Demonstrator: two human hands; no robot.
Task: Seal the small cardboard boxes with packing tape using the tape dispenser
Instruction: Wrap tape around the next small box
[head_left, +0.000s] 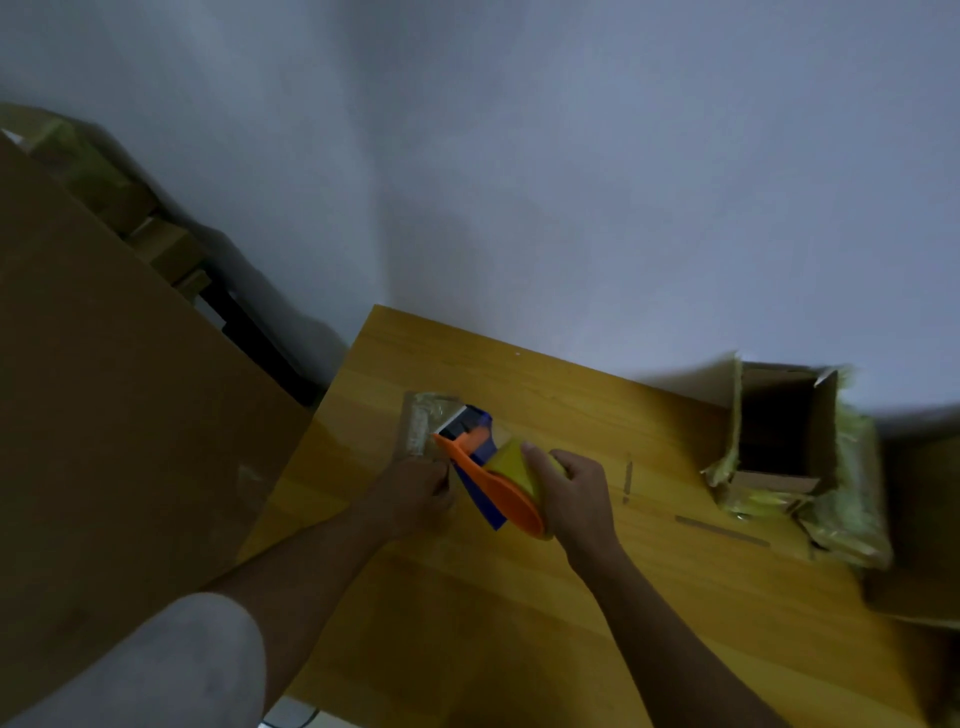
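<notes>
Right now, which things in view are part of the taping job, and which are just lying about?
In the job:
- small box on the table, steadied by the left hand
- tape dispenser, gripped by the right hand

Lying about:
- open carton at the table's right edge
- large cardboard sheet on the left
- stacked boxes behind it

Bare forearms; left sleeve (171, 670) short, seemingly white.

A yellow wooden table (519, 623) stands against a dim grey-white wall (519, 156).
</notes>
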